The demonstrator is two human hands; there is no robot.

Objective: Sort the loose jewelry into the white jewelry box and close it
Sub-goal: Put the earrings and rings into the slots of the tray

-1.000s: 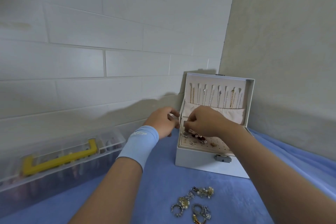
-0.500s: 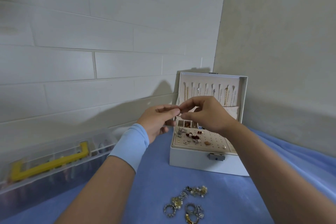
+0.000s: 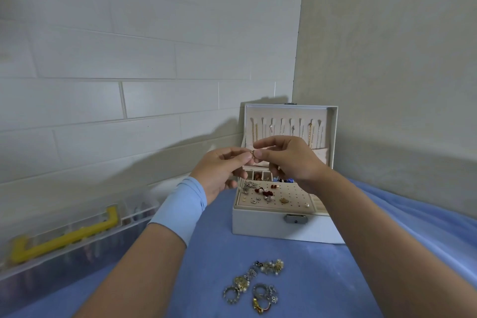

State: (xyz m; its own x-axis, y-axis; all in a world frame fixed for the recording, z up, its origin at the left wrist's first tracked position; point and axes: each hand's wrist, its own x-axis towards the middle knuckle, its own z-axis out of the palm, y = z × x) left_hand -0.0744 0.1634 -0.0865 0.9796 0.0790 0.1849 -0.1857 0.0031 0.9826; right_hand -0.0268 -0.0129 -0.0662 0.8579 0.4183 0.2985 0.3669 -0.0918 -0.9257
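Observation:
The white jewelry box [image 3: 265, 224] stands open on the blue cloth, its lid upright with thin chains hanging inside. Earrings sit on its perforated beige tray. Above the box's left side, my left hand [image 3: 219, 170] and my right hand [image 3: 289, 160] meet fingertip to fingertip, both pinching a small gold earring [image 3: 252, 153]. A pile of loose jewelry [image 3: 255, 284], rings and gold and pearl pieces, lies on the cloth in front of the box.
A clear plastic storage case [image 3: 77, 245] with a yellow handle [image 3: 64, 237] lies at the left along the tiled wall. A beige wall stands close behind and right of the box. Blue cloth [image 3: 335, 279] covers the surface.
Both hands have risen from the box's tray to in front of the lid, bringing a small gold earring up between their fingertips.

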